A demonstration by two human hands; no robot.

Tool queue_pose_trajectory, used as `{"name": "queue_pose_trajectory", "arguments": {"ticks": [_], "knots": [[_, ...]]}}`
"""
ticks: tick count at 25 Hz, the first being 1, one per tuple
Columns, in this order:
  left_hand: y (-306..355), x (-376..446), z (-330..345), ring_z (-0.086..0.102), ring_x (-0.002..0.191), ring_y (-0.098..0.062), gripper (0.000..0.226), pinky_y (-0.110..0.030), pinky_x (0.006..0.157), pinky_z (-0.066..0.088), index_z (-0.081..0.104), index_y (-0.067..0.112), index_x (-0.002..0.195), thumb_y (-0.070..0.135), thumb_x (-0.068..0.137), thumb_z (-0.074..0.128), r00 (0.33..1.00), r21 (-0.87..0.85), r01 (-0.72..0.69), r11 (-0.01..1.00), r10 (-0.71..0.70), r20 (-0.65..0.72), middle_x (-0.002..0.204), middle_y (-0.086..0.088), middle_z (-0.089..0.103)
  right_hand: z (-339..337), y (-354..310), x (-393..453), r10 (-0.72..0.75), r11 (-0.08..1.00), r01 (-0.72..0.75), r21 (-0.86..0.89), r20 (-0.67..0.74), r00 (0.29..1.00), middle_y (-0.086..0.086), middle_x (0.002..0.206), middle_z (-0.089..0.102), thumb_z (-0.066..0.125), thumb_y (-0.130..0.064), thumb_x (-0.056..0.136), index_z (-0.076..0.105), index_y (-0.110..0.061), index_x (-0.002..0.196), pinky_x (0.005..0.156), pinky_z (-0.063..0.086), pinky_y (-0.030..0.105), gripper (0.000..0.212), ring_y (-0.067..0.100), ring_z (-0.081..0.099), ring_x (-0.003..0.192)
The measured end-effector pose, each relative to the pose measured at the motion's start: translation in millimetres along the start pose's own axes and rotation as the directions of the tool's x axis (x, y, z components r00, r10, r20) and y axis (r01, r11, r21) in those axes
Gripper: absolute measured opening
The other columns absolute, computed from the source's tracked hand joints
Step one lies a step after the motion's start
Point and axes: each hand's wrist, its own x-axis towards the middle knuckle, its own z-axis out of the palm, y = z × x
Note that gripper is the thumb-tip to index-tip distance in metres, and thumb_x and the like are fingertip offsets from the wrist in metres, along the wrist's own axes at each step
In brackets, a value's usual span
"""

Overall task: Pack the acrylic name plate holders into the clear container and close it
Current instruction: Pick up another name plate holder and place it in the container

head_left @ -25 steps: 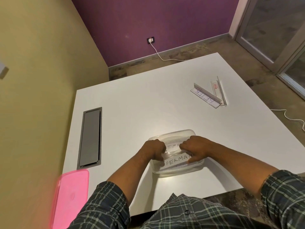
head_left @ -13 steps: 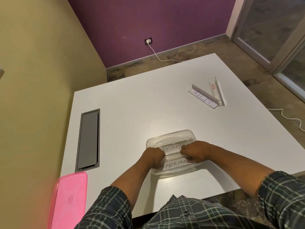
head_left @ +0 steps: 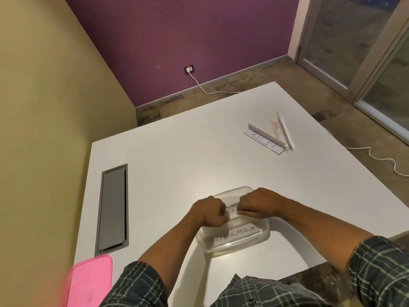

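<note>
1. White square table (head_left: 177, 165): packing roughly half done, judging by layout.
2. Pink rectangular plastic lid (head_left: 88, 284), lower left of frame, off the box; closing not yet done.
3. Clear rounded plastic container (head_left: 261, 237), lower centre: holds "SUPERMAN" acrylic name plate holder (head_left: 234, 235).
4. Left hand (head_left: 208, 212) and right hand (head_left: 259, 203) pinching second holder (head_left: 232, 212) inside, fingers curled tight.
5. Two more clear acrylic holders (head_left: 269, 137), upper right, unpacked.

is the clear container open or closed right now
Open. The clear container has no lid on; the pink lid lies at the table's near left corner.
</note>
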Motion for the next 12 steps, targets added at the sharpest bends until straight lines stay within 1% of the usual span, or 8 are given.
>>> {"name": "queue_pose_trajectory", "arguments": {"ticks": [2, 3, 4, 6, 8, 9, 10, 12], "knots": [[4.3, 11.6, -17.6, 0.067, 0.083, -0.019, 0.027, -0.034, 0.074, 0.056, 0.069, 0.022, 0.082, 0.047, 0.084, 0.058, 0.996, -0.161, -0.007, 0.987, -0.008, -0.091, 0.086, 0.005, 0.074, -12.9, 9.5, -1.4, 0.124, 0.989, -0.109, 0.101, -0.160, 0.979, -0.012, 0.089, 0.071, 0.048, -0.051, 0.100, 0.070, -0.031, 0.098, 0.061, 0.046, 0.026, 0.031, 0.010, 0.064, 0.076], [7.3, 18.6, -26.4, 0.067, 0.082, -0.017, 0.028, -0.034, 0.074, 0.057, 0.070, 0.021, 0.082, 0.047, 0.086, 0.060, 0.990, -0.223, -0.012, 0.975, -0.019, -0.139, 0.084, 0.006, 0.074, -19.6, 16.9, -2.6, 0.201, 0.974, -0.172, 0.150, -0.203, 0.958, -0.013, 0.085, 0.071, 0.050, -0.053, 0.099, 0.071, -0.031, 0.094, 0.060, 0.043, 0.024, 0.031, 0.007, 0.063, 0.072], [10.6, 27.0, -35.5, 0.068, 0.081, -0.016, 0.029, -0.035, 0.075, 0.057, 0.072, 0.021, 0.083, 0.047, 0.088, 0.060, 0.982, -0.265, -0.017, 0.964, -0.034, -0.185, 0.084, 0.007, 0.074, -25.9, 26.2, -4.4, 0.269, 0.956, -0.233, 0.178, -0.218, 0.938, -0.014, 0.084, 0.071, 0.050, -0.055, 0.098, 0.071, -0.031, 0.092, 0.060, 0.043, 0.024, 0.032, 0.006, 0.062, 0.070], [18.4, 46.8, -53.0, 0.068, 0.082, -0.015, 0.029, -0.036, 0.077, 0.058, 0.073, 0.021, 0.087, 0.046, 0.090, 0.059, 0.966, -0.290, -0.033, 0.956, -0.044, -0.254, 0.085, 0.008, 0.074, -34.7, 46.2, -9.2, 0.372, 0.923, -0.337, 0.184, -0.216, 0.903, -0.015, 0.088, 0.071, 0.049, -0.056, 0.098, 0.071, -0.032, 0.095, 0.063, 0.047, 0.026, 0.032, 0.004, 0.061, 0.072], [26.2, 68.4, -65.6, 0.068, 0.086, -0.015, 0.026, -0.038, 0.080, 0.057, 0.074, 0.022, 0.092, 0.043, 0.090, 0.059, 0.956, -0.277, -0.047, 0.960, -0.038, -0.292, 0.094, 0.008, 0.073, -38.7, 66.7, -15.6, 0.462, 0.884, -0.426, 0.192, -0.233, 0.856, -0.016, 0.094, 0.070, 0.049, -0.055, 0.097, 0.071, -0.034, 0.098, 0.066, 0.048, 0.028, 0.031, 0.004, 0.063, 0.080], [30.3, 81.2, -70.8, 0.067, 0.091, -0.016, 0.024, -0.038, 0.084, 0.057, 0.073, 0.023, 0.098, 0.041, 0.091, 0.059, 0.952, -0.256, -0.050, 0.965, -0.032, -0.306, 0.101, 0.008, 0.072, -40.0, 78.1, -19.1, 0.507, 0.861, -0.473, 0.188, -0.249, 0.825, -0.016, 0.099, 0.069, 0.050, -0.054, 0.097, 0.071, -0.034, 0.099, 0.068, 0.048, 0.028, 0.029, 0.005, 0.064, 0.088], [31.4, 88.2, -72.8, 0.067, 0.099, -0.017, 0.025, -0.037, 0.088, 0.055, 0.072, 0.024, 0.106, 0.040, 0.091, 0.060, 0.949, -0.234, -0.043, 0.971, -0.033, -0.313, 0.111, 0.007, 0.070, -39.6, 84.4, -20.1, 0.545, 0.838, -0.515, 0.179, -0.257, 0.798, -0.015, 0.104, 0.067, 0.052, -0.054, 0.097, 0.072, -0.034, 0.102, 0.073, 0.050, 0.029, 0.029, 0.007, 0.064, 0.096], [38.2, 115.6, -79.8, 0.061, 0.119, -0.020, 0.039, -0.037, 0.097, 0.051, 0.062, 0.023, 0.129, 0.039, 0.093, 0.059, 0.955, -0.178, -0.029, 0.984, -0.025, -0.295, 0.131, 0.003, 0.063, -38.3, 110.4, -24.8, 0.645, 0.764, -0.621, 0.176, -0.234, 0.728, -0.013, 0.119, 0.064, 0.055, -0.052, 0.096, 0.069, -0.030, 0.115, 0.087, 0.051, 0.033, 0.032, 0.013, 0.061, 0.112]]}}
